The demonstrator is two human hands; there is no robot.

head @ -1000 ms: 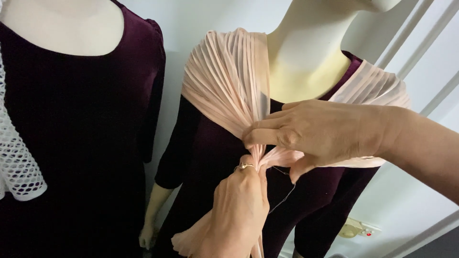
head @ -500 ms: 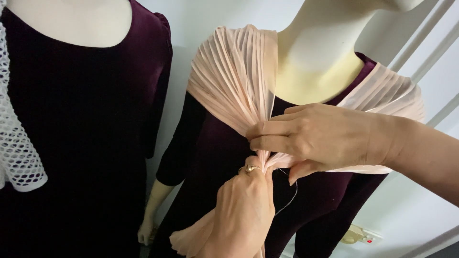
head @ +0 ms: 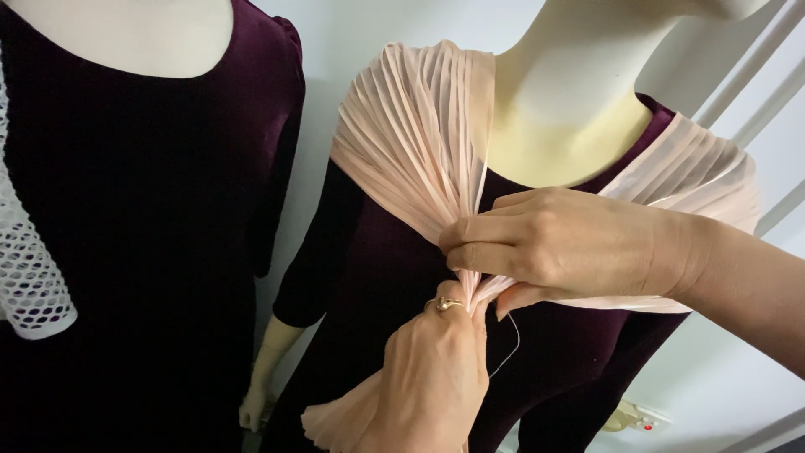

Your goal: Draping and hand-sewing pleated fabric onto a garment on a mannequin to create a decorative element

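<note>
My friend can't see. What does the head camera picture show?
Two hands gather a pleated peach scarf at the chest of a mannequin in a dark velvet dress. The right hand pinches the folds; the left hand, wearing a ring, grips below.

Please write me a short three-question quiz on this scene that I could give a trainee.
1. True or false: the pleated peach scarf is draped over the mannequin that wears the dark velvet dress.
2. Which hand wears the gold ring? A) the left hand B) the right hand
3. What white thing hangs at the left edge, over the other dark dress?

Key
1. True.
2. A: the lower hand, gripping the scarf below the gather; the right pinches the gather itself.
3. A white mesh fabric.
</note>
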